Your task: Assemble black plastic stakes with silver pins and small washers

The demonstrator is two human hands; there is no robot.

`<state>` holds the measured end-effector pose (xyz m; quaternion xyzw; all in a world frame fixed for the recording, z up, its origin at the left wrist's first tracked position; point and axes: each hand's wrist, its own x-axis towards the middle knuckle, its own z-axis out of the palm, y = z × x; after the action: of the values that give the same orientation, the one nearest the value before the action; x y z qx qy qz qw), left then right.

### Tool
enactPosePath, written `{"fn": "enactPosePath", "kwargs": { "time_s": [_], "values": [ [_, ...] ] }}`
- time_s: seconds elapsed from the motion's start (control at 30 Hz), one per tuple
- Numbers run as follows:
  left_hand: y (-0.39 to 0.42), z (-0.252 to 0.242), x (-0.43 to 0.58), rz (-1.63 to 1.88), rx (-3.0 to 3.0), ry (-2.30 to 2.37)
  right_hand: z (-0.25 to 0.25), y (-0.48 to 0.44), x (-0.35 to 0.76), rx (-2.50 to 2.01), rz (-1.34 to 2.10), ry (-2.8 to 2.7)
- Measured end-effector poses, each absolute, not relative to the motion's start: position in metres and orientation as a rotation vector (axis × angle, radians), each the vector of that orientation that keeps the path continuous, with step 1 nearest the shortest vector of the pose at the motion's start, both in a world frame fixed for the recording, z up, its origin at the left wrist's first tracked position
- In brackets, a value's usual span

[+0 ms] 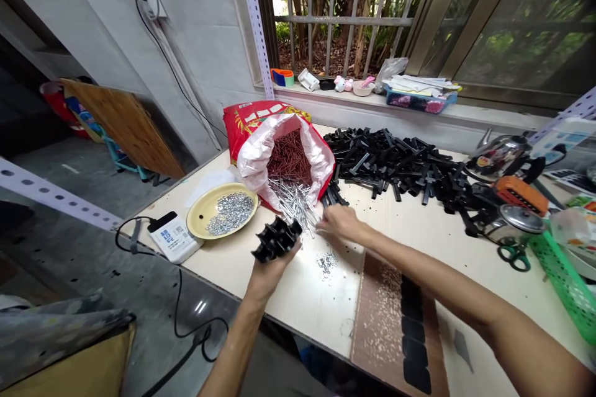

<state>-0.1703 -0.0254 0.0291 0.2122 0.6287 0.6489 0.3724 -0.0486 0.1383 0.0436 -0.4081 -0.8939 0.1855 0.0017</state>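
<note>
— Two bare forearms (433, 273) are closest to us, both reaching toward the near side of the red sack (242, 118). What does the left hand (272, 273) have?

— A bunch of black plastic pieces (277, 239). Its fingers are wrapped round them, and they're held up in front of the sack's mouth, a little left of its middle.

— And the right hand (342, 223)?

— Just off the near right corner of the sack, fingers curled in beside the long silver fasteners (298, 205) that spill from its mouth. Whether they pinch one, I can't tell.

— Anything else inside the sack?

— Reddish-brown fasteners (291, 158), heaped deeper in than the silver ones.

— What's left of it?

— A yellow dish (198, 208) with small silver bits (230, 214) in it, then, farther from the sack, a white device (174, 239) with a black cable.

— And to its right?

— A wide pile of black parts (395, 161). Well past that, a kettle (498, 155) and green-handled scissors (514, 255).

— Nearer us than the sack?

— Loose silver scraps (327, 263) on the tabletop (302, 298), slightly right of its mouth. Farther out, also rightward, a brown board (367, 322) carrying a row of dark pads (413, 330).
</note>
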Motion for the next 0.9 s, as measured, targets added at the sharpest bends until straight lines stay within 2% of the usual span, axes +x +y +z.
{"fn": "enactPosePath", "kwargs": {
  "time_s": [0.1, 0.17, 0.23, 0.37, 0.53, 0.63, 0.7, 0.8, 0.87, 0.9],
  "values": [
    [-0.021, 0.022, -0.170, 1.637, 0.517, 1.615, 0.022, 0.132, -0.051, -1.313, 0.501, -2.773],
    [-0.018, 0.019, -0.171, 1.631, 0.500, 1.560, 0.027, 0.134, -0.044, -1.328, 0.469, -2.751],
    [-0.017, 0.016, -0.173, 1.600, 0.520, 1.591, 0.045, 0.139, -0.033, -1.259, 0.434, -2.714],
    [-0.015, 0.017, -0.172, 1.497, 0.646, 1.685, 0.094, 0.145, -0.011, -0.727, 0.284, -2.559],
    [-0.012, 0.022, -0.170, 1.429, 0.806, 1.684, 0.128, 0.129, -0.010, -0.415, -0.203, -2.637],
    [-0.010, 0.022, -0.170, 1.403, 0.902, 1.698, 0.138, 0.120, -0.016, -0.262, -0.359, -2.751],
    [-0.009, 0.022, -0.170, 1.397, 0.954, 1.698, 0.146, 0.121, -0.021, -0.158, -0.284, -2.847],
    [-0.009, 0.028, -0.168, 1.420, 0.852, 1.610, 0.148, 0.138, -0.030, -0.045, 0.177, -2.920],
    [-0.011, 0.035, -0.166, 1.440, 0.706, 1.460, 0.135, 0.156, -0.036, -0.172, 0.443, -2.902],
    [-0.012, 0.038, -0.166, 1.451, 0.644, 1.373, 0.124, 0.165, -0.039, -0.338, 0.470, -2.911]
  ]
}}
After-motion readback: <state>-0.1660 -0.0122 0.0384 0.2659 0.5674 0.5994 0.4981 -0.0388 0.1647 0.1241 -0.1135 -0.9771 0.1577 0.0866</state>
